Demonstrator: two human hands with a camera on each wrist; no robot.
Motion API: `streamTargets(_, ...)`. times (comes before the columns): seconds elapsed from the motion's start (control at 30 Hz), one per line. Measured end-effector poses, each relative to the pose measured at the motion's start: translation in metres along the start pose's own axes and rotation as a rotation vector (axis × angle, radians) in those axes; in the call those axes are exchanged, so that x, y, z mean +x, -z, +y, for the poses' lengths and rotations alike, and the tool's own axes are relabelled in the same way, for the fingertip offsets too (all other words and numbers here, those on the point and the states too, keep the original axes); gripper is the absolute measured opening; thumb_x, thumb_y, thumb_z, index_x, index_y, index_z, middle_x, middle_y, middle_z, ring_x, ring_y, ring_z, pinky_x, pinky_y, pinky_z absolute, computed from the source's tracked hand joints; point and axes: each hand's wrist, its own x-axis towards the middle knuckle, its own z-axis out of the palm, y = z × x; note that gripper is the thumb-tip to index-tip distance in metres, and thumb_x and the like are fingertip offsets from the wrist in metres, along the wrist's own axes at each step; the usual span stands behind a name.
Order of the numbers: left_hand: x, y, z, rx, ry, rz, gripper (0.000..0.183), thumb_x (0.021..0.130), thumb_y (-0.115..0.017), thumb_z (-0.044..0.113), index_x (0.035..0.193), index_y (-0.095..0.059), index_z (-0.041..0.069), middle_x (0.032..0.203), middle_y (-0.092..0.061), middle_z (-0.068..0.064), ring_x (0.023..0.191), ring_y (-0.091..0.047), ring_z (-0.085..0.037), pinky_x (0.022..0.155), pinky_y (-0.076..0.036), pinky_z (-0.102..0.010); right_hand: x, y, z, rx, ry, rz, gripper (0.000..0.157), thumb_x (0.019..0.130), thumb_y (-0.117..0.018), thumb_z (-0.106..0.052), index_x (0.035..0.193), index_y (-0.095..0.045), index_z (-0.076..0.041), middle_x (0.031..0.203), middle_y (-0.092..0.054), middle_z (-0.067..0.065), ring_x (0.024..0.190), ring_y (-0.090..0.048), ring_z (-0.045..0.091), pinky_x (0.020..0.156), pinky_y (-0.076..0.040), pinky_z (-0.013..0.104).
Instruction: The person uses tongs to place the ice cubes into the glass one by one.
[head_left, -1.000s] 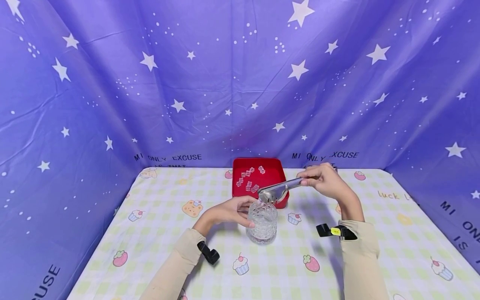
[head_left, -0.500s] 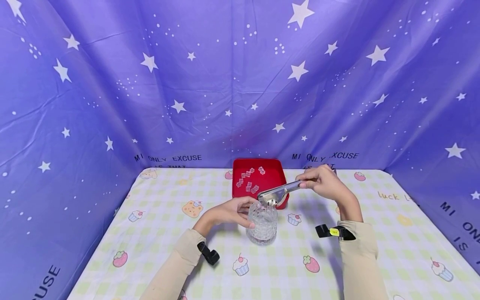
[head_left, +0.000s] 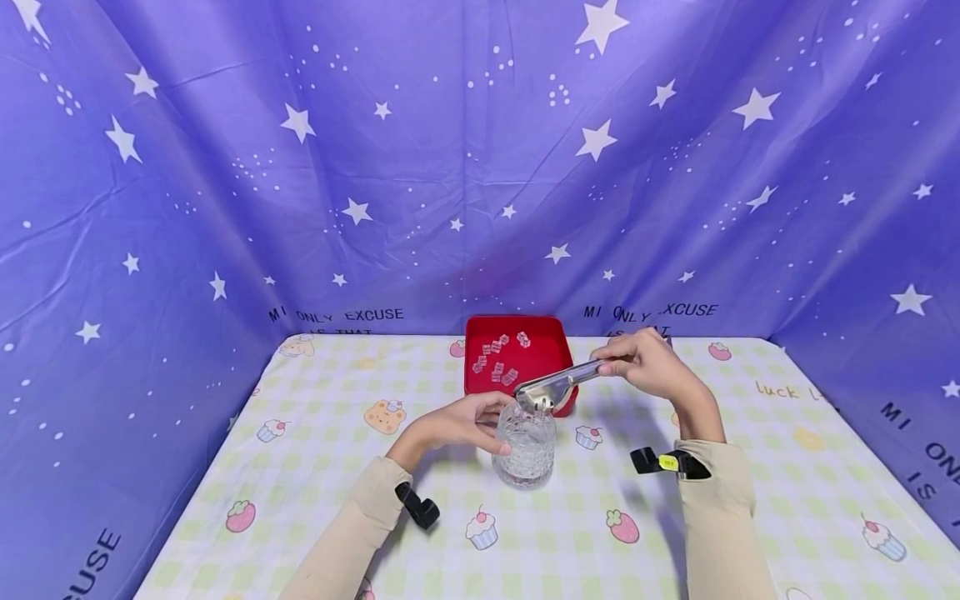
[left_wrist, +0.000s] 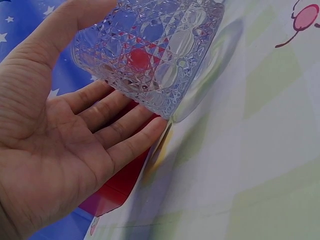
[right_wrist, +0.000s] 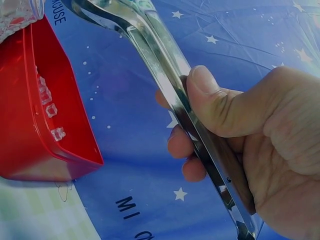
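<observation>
A clear cut-glass tumbler [head_left: 525, 454] stands on the table in the middle of the head view. My left hand [head_left: 467, 423] holds it from the left, thumb on the near side and fingers along the far side; the left wrist view shows its patterned wall [left_wrist: 145, 55] between thumb and fingers. With my right hand [head_left: 647, 363] I grip metal tongs [head_left: 558, 385], sloping down to the left so their head lies right at the glass's rim. In the right wrist view, my thumb presses one arm of the tongs [right_wrist: 165, 80] and my fingers wrap the other side.
Behind the glass stands a red square tray [head_left: 536, 354] with several small clear cubes [head_left: 497, 372] in it. The tablecloth [head_left: 555, 550] is checked, with printed cupcakes and strawberries. A blue star-patterned curtain [head_left: 420, 167] closes off the back and sides.
My right hand has shifted slightly left and down, and the head of the tongs sits a little lower at the rim. The left hand and glass have stayed in place.
</observation>
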Motion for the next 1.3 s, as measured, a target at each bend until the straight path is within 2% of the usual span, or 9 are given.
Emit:
streamTargets(0.43, 0.0014, 0.0006, -0.0013, 0.018, 0.005, 0.003, 0.062, 0.086, -0.077, 0.002, 0.142, -0.05, 0.004, 0.141, -0.058, -0.02, 0.136, -0.054, -0.03, 0.109, -0.052, -0.035, 0.0004, 0.0005, -0.0009, -0.01, 0.004, -0.009, 0.014, 0.085, -0.078, -0.003, 0.098, -0.082, -0.006, 0.082, -0.075, 0.001, 0.063, -0.044, 0.006, 0.064, -0.035, 0.026)
streamTargets(0.8, -0.0004, -0.0001, 0.0, 0.035, 0.026, 0.019, 0.062, 0.086, -0.078, 0.004, 0.142, -0.051, 0.006, 0.142, -0.057, -0.015, 0.138, -0.052, -0.03, 0.11, -0.051, -0.036, -0.0005, 0.001, -0.0011, 0.01, -0.026, -0.024, 0.015, 0.085, -0.079, -0.003, 0.1, -0.081, -0.004, 0.089, -0.077, 0.007, 0.065, -0.046, 0.006, 0.059, -0.038, 0.022)
streamTargets(0.9, -0.0006, -0.0001, 0.0002, 0.032, 0.025, 0.019, 0.064, 0.086, -0.078, 0.003, 0.143, -0.05, 0.006, 0.143, -0.057, -0.015, 0.137, -0.053, -0.03, 0.11, -0.051, -0.035, -0.0007, 0.0012, -0.0022, 0.0, -0.047, -0.022, 0.017, 0.086, -0.078, -0.005, 0.104, -0.08, -0.003, 0.094, -0.077, 0.012, 0.067, -0.049, 0.013, 0.061, -0.038, 0.024)
streamTargets(1.0, -0.0006, -0.0002, 0.0006, 0.027, 0.025, 0.018, 0.064, 0.086, -0.078, 0.003, 0.144, -0.05, 0.006, 0.143, -0.058, -0.016, 0.136, -0.055, -0.029, 0.109, -0.052, -0.035, -0.0013, 0.0015, -0.0036, -0.025, -0.071, -0.004, 0.021, 0.087, -0.078, -0.008, 0.108, -0.08, -0.003, 0.105, -0.077, 0.018, 0.084, -0.062, 0.028, 0.073, -0.036, 0.028)
streamTargets(1.07, -0.0005, -0.0001, 0.0005, 0.021, 0.021, 0.014, 0.064, 0.086, -0.078, 0.002, 0.143, -0.05, 0.005, 0.142, -0.058, -0.017, 0.135, -0.055, -0.03, 0.109, -0.052, -0.035, -0.0012, 0.0014, -0.0041, -0.033, -0.083, 0.009, 0.023, 0.088, -0.078, -0.009, 0.11, -0.079, -0.004, 0.102, -0.077, 0.018, 0.087, -0.061, 0.033, 0.076, -0.035, 0.03)
streamTargets(1.13, -0.0003, -0.0002, 0.0006, 0.016, 0.019, 0.011, 0.064, 0.086, -0.078, 0.001, 0.143, -0.05, 0.004, 0.142, -0.058, -0.018, 0.135, -0.056, -0.03, 0.109, -0.052, -0.036, -0.0006, 0.0008, -0.0041, -0.04, -0.083, 0.026, 0.023, 0.088, -0.077, -0.009, 0.111, -0.079, -0.004, 0.093, -0.075, 0.017, 0.084, -0.059, 0.032, 0.076, -0.034, 0.03)
streamTargets(1.17, -0.0003, -0.0002, 0.0005, 0.014, 0.018, 0.009, 0.064, 0.086, -0.077, 0.001, 0.143, -0.05, 0.004, 0.142, -0.058, -0.019, 0.135, -0.056, -0.03, 0.109, -0.052, -0.036, 0.0, 0.0002, -0.0041, -0.037, -0.082, 0.035, 0.023, 0.088, -0.077, -0.009, 0.111, -0.079, -0.004, 0.09, -0.073, 0.016, 0.078, -0.055, 0.028, 0.073, -0.035, 0.03)
streamTargets(1.23, -0.0003, -0.0001, 0.0003, 0.012, 0.014, 0.006, 0.063, 0.086, -0.077, 0.001, 0.143, -0.049, 0.003, 0.141, -0.058, -0.019, 0.135, -0.055, -0.031, 0.109, -0.052, -0.036, 0.0009, -0.0011, -0.004, -0.032, -0.085, 0.057, 0.024, 0.089, -0.077, -0.009, 0.112, -0.078, -0.002, 0.089, -0.072, 0.015, 0.074, -0.047, 0.023, 0.071, -0.035, 0.03)
streamTargets(1.3, -0.0005, -0.0002, 0.0005, 0.007, 0.012, 0.003, 0.063, 0.086, -0.077, 0.001, 0.143, -0.049, 0.003, 0.142, -0.058, -0.02, 0.135, -0.056, -0.031, 0.109, -0.052, -0.036, 0.0019, -0.0025, -0.0036, -0.033, -0.082, 0.088, 0.025, 0.089, -0.077, -0.008, 0.114, -0.077, -0.001, 0.094, -0.074, 0.017, 0.076, -0.049, 0.021, 0.074, -0.036, 0.031)
